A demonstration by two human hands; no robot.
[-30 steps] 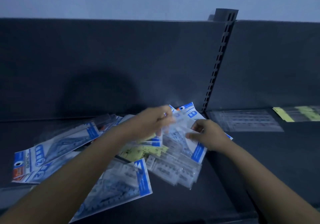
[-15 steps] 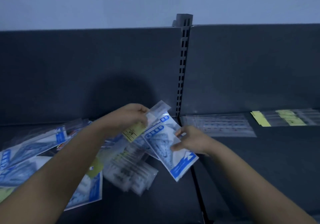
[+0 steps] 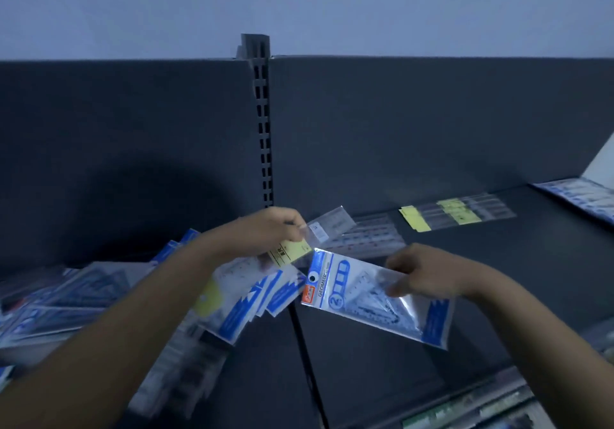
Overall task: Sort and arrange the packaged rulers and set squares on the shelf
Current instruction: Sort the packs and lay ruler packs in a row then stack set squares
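In the head view I see the left hand in the middle of the frame, its fingers curled tight around the ends of a few thin packets. From this grip a slim clear packet sticks out to the right and a little upward. A yellow label with black print shows just below the fingers. Under the left wrist, blue-and-white packets fan out downward. They are blurred, and I cannot tell whether the hand holds them or they lie on the pile.

The right hand, right of centre, pinches the set square packet at its upper edge, thumb against curled fingers. This packet is flat, glossy plastic with a blue-and-white header card, an orange tag at its left corner and a clear triangle inside. It is held tilted over the dark shelf, its right end lower.

The shelf is matte dark grey, with a grey slotted post upright at the back. Behind the hands lie clear ruler packets, and farther right are ruler packets with yellow labels. A loose pile of packets covers the left part of the frame.
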